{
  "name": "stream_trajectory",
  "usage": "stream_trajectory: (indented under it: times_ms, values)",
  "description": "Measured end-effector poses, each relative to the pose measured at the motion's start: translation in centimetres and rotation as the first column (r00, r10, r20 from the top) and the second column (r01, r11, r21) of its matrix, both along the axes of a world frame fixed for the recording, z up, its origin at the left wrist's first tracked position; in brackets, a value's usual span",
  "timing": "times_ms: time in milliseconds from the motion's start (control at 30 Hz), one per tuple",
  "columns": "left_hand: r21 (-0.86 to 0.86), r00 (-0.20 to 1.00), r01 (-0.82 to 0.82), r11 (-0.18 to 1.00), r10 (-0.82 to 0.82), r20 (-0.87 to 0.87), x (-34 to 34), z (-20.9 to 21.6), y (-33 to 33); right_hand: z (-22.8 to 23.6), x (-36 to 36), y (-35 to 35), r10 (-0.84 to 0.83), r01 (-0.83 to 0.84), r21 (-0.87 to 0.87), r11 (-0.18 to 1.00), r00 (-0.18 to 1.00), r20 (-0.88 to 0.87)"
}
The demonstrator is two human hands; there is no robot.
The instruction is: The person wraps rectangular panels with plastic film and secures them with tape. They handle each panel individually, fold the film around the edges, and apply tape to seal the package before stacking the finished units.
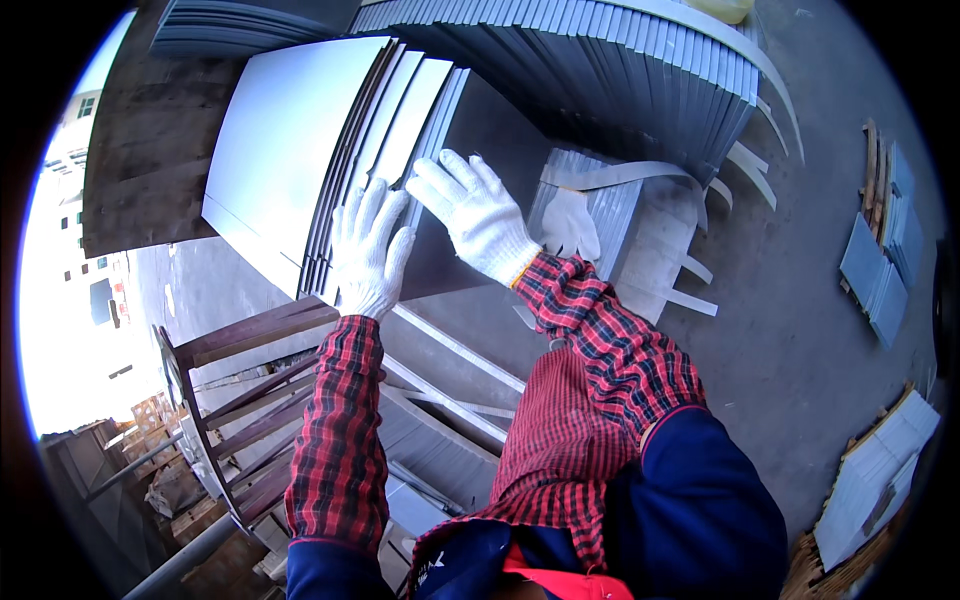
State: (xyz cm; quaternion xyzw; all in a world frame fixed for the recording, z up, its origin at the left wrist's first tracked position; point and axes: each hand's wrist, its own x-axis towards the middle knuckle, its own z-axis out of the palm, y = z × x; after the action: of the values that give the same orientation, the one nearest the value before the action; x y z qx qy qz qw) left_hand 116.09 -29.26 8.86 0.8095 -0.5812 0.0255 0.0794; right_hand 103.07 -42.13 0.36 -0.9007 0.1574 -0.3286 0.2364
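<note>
Flat panels [290, 130] with pale faces stand on edge in front of me, leaning in a row with small gaps between some of them. My left hand [370, 245], in a white knitted glove, lies against the panels' near edges with its fingers stretched out. Beside it on the right, my right hand [475, 215], gloved the same way, reaches over the row's right end. Its fingers are extended, and its fingertips are by the edges of the last panels. Neither hand grips anything. A loose white glove [572, 225] rests on a smaller grey stack to the right.
A long row of grey panels [600, 70] stands behind, with a pale strap [740, 50] along it. At the lower left is a dark red slatted rack [250, 410]. Pallets with flat sheets [875, 260] lie on the floor at right, and another sheet stack [875, 480] sits lower right.
</note>
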Motion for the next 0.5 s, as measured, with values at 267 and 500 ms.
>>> stream_trajectory:
  times_ms: [267, 500]
  values:
    - [0.081, 1.0, -0.02, 0.997, 0.018, 0.019, 0.1, 1.3, -0.6, 1.6, -1.3, -3.7, 0.18, -0.179, -0.111, 0.978, 0.984, 0.003]
    - [0.069, 0.999, -0.042, 0.997, 0.042, 0.008, 0.2, 1.3, -0.1, 2.6, -5.8, -5.9, 0.263, -0.247, -0.244, 0.938, 0.964, 0.033]
